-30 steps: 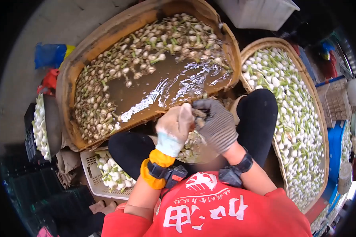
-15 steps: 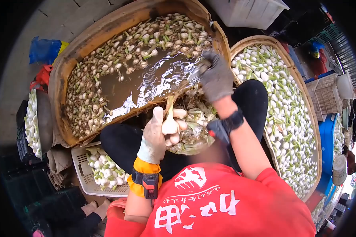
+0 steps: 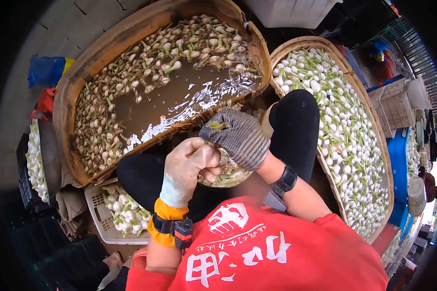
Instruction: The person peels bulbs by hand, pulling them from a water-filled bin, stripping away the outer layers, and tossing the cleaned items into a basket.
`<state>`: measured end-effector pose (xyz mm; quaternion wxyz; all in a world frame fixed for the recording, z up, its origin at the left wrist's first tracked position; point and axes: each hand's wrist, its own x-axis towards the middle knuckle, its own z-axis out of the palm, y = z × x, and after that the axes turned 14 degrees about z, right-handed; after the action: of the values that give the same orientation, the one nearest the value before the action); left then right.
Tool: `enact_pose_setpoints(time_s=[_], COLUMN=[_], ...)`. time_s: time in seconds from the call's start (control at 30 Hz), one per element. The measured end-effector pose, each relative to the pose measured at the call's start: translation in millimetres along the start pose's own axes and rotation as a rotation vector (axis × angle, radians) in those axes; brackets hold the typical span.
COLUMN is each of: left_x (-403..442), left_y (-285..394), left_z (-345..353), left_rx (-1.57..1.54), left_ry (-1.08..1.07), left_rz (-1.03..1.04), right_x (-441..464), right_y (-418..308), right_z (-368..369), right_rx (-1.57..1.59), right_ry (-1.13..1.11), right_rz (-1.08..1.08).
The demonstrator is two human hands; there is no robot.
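The left hand (image 3: 187,162), in a pale glove, is clenched with its fingers curled inward; whether a bulb sits inside it cannot be told. Against it, the right hand (image 3: 243,138), in a grey striped glove, is closed on a greenish stem piece (image 3: 218,125) that shows at its curled fingers; anything joined to that piece is hidden between the hands. Just below them, in the lap, lies a heap of pale leaves and bulbs (image 3: 228,177), between the black-clad knees (image 3: 296,116).

Beside the left knee stands a white basket (image 3: 94,208) with white bulbs (image 3: 128,213). Ahead of the hands, a wide tub (image 3: 65,111) holds muddy water (image 3: 165,104), with brownish bulbs (image 3: 102,116) crowded along its far and left sides. To the right, a long tray (image 3: 384,169) is filled with clean white bulbs (image 3: 344,145) on green stems. A white crate (image 3: 291,12) sits beyond.

The bulbs look light and firm, probably slick where wet, with outer skin likely soft enough to tear. The round body seems the surest hold, cupped by palm and fingers; the stem, thinner and likely limp, suits a pinch.
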<state>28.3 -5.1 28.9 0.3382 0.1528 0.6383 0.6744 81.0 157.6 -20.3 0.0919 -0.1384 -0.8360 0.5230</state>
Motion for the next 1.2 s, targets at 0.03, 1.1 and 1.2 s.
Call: enact_pose_setpoints(time_s=[0.03,1.1,1.2], left_x=[1,51,49], left_y=[-7,-33,-33], left_z=[-6,0,-12], left_rx=[-0.078,0.095,0.477], left_ry=[-0.035,0.018,-0.054], left_rz=[0.008,0.362,0.489], right_x=[-1,9,4], right_y=[2,7,11], right_z=[3,-36,-31], right_rx=[-0.123,0.175,0.063], right_ry=[0.063,0.123,-0.023], right_rz=[-0.072,0.225,0.302])
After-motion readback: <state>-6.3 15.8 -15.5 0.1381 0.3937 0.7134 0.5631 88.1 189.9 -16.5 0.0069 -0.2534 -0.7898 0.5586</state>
